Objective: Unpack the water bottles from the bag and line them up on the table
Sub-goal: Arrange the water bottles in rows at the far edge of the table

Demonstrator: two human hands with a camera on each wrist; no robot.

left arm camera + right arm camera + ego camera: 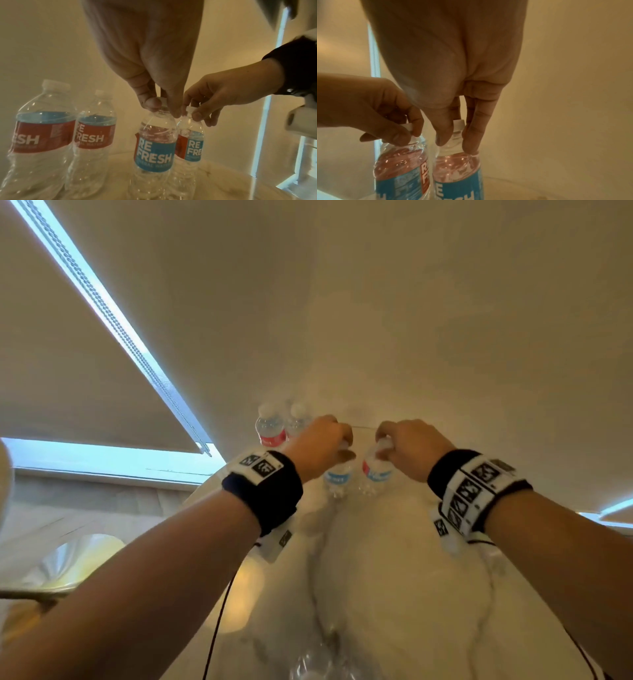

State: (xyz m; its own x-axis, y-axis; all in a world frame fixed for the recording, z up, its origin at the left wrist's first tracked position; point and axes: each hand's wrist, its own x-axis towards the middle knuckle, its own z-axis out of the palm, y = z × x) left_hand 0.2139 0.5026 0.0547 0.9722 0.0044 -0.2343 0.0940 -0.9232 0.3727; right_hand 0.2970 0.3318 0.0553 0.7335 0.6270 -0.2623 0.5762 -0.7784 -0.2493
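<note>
Two clear water bottles with blue and red labels stand upright side by side near the far edge of the pale marble table [223,175]. My left hand [162,106] pinches the white cap of the left bottle [155,148] from above. My right hand [456,142] pinches the cap and neck of the right bottle [458,175]. In the head view both hands [344,446] [382,445] hover close together over these bottles [337,477] [375,474]. Whether their bases touch the table I cannot tell. Two more bottles [41,135] [92,135] stand in a row to the left.
Crumpled clear plastic [315,659] lies at the near edge of the table, between my forearms. A plain wall rises just behind the bottles. A window with a roller blind [102,302] is on the left. Cables hang from both wristbands.
</note>
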